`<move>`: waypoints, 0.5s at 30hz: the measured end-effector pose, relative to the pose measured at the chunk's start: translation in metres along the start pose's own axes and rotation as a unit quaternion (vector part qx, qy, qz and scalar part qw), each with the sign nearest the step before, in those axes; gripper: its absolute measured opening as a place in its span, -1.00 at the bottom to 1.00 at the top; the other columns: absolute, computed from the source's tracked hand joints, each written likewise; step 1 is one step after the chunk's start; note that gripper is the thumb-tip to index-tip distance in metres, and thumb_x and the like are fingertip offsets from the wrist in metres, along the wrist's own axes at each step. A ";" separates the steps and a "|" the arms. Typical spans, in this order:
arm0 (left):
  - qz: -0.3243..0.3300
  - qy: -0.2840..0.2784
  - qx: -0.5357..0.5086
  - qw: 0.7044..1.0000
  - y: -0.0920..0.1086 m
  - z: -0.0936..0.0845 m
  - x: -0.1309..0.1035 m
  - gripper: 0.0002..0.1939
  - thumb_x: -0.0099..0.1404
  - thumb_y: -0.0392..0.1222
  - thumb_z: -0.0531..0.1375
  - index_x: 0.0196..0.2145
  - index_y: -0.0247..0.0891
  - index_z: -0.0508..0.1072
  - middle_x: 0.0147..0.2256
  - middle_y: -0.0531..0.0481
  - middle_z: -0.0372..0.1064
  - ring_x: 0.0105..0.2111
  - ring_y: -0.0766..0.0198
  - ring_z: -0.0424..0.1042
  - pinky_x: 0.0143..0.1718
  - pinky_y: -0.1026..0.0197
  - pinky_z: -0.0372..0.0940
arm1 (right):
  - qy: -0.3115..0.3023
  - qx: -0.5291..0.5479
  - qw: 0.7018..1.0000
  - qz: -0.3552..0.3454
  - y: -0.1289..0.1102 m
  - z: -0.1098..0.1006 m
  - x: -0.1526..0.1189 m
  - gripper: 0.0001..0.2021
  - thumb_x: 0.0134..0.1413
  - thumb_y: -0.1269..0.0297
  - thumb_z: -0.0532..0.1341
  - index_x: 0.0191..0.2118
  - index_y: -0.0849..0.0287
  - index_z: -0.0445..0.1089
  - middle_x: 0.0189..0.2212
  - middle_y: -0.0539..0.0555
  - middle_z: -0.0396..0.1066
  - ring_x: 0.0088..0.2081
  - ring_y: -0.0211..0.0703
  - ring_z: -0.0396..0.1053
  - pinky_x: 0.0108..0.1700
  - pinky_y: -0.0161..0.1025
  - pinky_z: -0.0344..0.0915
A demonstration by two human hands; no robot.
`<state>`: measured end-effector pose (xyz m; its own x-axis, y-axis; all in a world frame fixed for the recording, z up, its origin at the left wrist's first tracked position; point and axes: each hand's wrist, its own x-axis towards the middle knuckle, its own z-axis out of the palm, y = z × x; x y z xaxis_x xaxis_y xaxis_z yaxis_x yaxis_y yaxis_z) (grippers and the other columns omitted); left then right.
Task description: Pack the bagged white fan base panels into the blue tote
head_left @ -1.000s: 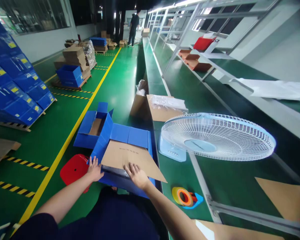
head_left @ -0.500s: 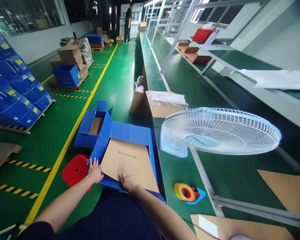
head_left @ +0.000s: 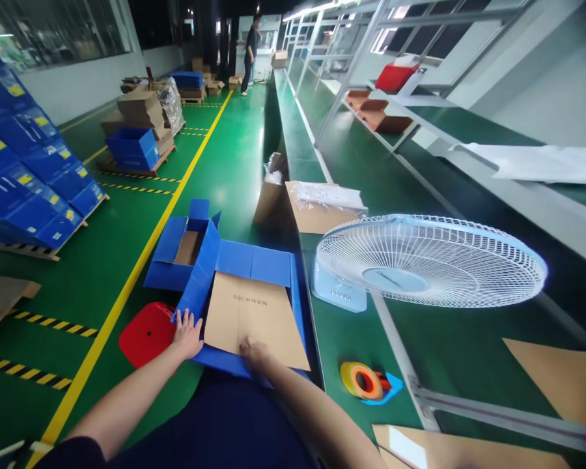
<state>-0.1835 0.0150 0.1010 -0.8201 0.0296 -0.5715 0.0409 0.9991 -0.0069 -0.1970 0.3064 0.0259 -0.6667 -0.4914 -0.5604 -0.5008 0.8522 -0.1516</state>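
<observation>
A: Start at nine o'clock. What is over there?

B: A round red plastic stool (head_left: 145,333) stands on the green floor. Just beside it, at about three o'clock from it, the left hand (head_left: 188,335) lies flat with its fingers spread, on the near left edge of the open blue plastic box (head_left: 248,260).

A: And the brown flat cardboard sheet (head_left: 254,318)?

B: It lies inside the blue box, on top. The right hand (head_left: 254,353) presses on its near edge, at six o'clock of the sheet. I cannot tell if those fingers are curled around the edge or just flat.

A: What could go wrong?

B: I think the sheet could pop up or slide crooked if the right hand pushes on only one corner. The box flap could also bend away if the left hand lets go.

A: Anything at three o'clock?

B: The big white wire fan (head_left: 430,260) lies face up on the green worktable (head_left: 449,352), and an orange and yellow tape roll (head_left: 362,380) is nearer. A swinging elbow could knock the tape off the table edge.
</observation>
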 end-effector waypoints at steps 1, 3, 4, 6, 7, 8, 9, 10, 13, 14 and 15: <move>-0.001 -0.003 0.000 1.000 0.001 -0.001 0.000 -0.09 0.49 0.15 0.19 0.64 -0.33 0.24 0.63 -0.56 -0.07 0.68 -0.47 -0.40 0.55 -0.50 -0.76 | -0.010 -0.001 1.000 0.013 0.007 -0.003 0.001 -0.58 0.54 0.25 0.36 0.38 0.18 0.47 0.34 0.28 0.45 0.14 0.07 0.58 0.16 0.09 0.63; -0.003 -0.010 -0.002 1.000 0.003 -0.003 -0.002 -0.17 0.49 0.12 0.17 0.58 -0.32 0.37 0.62 -0.55 -0.03 0.68 -0.51 -0.36 0.55 -0.55 -0.73 | -0.026 0.000 0.999 0.045 0.019 -0.009 0.000 -0.61 0.55 0.23 0.34 0.35 0.22 0.49 0.30 0.30 0.48 0.17 0.09 0.57 0.20 0.12 0.61; -0.004 -0.013 -0.004 1.000 0.004 -0.003 -0.002 -0.21 0.50 0.11 0.16 0.54 -0.34 0.42 0.62 -0.55 -0.01 0.68 -0.53 -0.34 0.54 -0.57 -0.71 | -0.035 0.002 0.998 0.061 0.023 -0.011 -0.001 -0.64 0.56 0.22 0.33 0.32 0.23 0.51 0.25 0.29 0.51 0.16 0.09 0.58 0.22 0.13 0.60; -0.003 -0.015 -0.008 1.000 0.006 -0.004 -0.003 -0.23 0.50 0.11 0.13 0.51 -0.36 0.46 0.61 -0.54 0.01 0.67 -0.55 -0.31 0.54 -0.60 -0.70 | -0.061 0.011 0.995 0.083 0.025 -0.012 -0.005 -0.68 0.54 0.21 0.36 0.25 0.24 0.56 0.14 0.26 0.56 0.12 0.07 0.59 0.23 0.12 0.59; -0.001 -0.015 -0.009 1.000 0.007 -0.004 -0.004 -0.22 0.51 0.12 0.13 0.51 -0.37 0.46 0.61 -0.54 0.02 0.67 -0.55 -0.30 0.54 -0.60 -0.70 | -0.076 0.020 0.993 0.088 0.024 -0.011 -0.007 -0.69 0.51 0.21 0.39 0.21 0.24 0.58 0.10 0.23 0.58 0.11 0.07 0.60 0.23 0.12 0.59; 0.002 -0.015 -0.009 1.000 0.008 -0.003 -0.004 -0.21 0.51 0.14 0.12 0.51 -0.38 0.46 0.61 -0.54 0.03 0.67 -0.56 -0.30 0.54 -0.60 -0.71 | -0.087 0.030 0.992 0.091 0.022 -0.009 -0.010 -0.71 0.48 0.23 0.41 0.18 0.24 0.59 0.08 0.21 0.59 0.11 0.06 0.61 0.24 0.11 0.58; 0.006 -0.016 -0.009 1.000 0.008 -0.003 -0.004 -0.21 0.51 0.15 0.12 0.51 -0.39 0.46 0.60 -0.54 0.04 0.67 -0.56 -0.29 0.53 -0.60 -0.72 | -0.096 0.043 0.990 0.093 0.020 -0.006 -0.012 -0.71 0.46 0.24 0.44 0.16 0.25 0.59 0.07 0.20 0.60 0.12 0.06 0.61 0.24 0.11 0.58; 0.009 -0.018 -0.008 1.000 0.009 -0.002 -0.004 -0.20 0.51 0.15 0.12 0.51 -0.40 0.46 0.60 -0.54 0.06 0.66 -0.58 -0.28 0.53 -0.61 -0.74 | -0.100 0.056 0.989 0.096 0.016 -0.003 -0.015 -0.72 0.46 0.25 0.45 0.16 0.25 0.58 0.08 0.20 0.61 0.13 0.06 0.61 0.25 0.11 0.58; 0.014 -0.025 -0.007 1.000 0.010 0.000 -0.002 -0.19 0.51 0.14 0.12 0.50 -0.44 0.46 0.58 -0.56 0.10 0.65 -0.60 -0.24 0.51 -0.65 -0.75 | -0.087 0.102 0.985 0.111 0.009 0.006 -0.019 -0.74 0.52 0.25 0.39 0.17 0.25 0.57 0.11 0.20 0.60 0.16 0.05 0.60 0.28 0.11 0.56; 0.015 -0.025 -0.007 1.000 0.010 0.001 -0.001 -0.19 0.50 0.14 0.12 0.50 -0.44 0.46 0.57 -0.57 0.10 0.65 -0.60 -0.23 0.50 -0.66 -0.75 | -0.077 0.118 0.983 0.120 0.008 0.008 -0.019 -0.75 0.53 0.24 0.39 0.15 0.26 0.58 0.10 0.20 0.61 0.15 0.04 0.60 0.27 0.09 0.56; 0.016 -0.025 -0.007 1.000 0.010 0.002 -0.001 -0.20 0.50 0.13 0.12 0.50 -0.45 0.46 0.57 -0.57 0.11 0.65 -0.60 -0.20 0.50 -0.66 -0.75 | -0.065 0.134 0.980 0.130 0.007 0.010 -0.019 -0.75 0.53 0.22 0.39 0.13 0.26 0.58 0.08 0.20 0.61 0.13 0.04 0.60 0.25 0.07 0.57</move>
<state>-0.1814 0.0249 0.1000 -0.7891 0.0601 -0.6114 0.0583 0.9980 0.0229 -0.1823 0.3236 0.0275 -0.6682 -0.2394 -0.7045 -0.1481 0.9707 -0.1894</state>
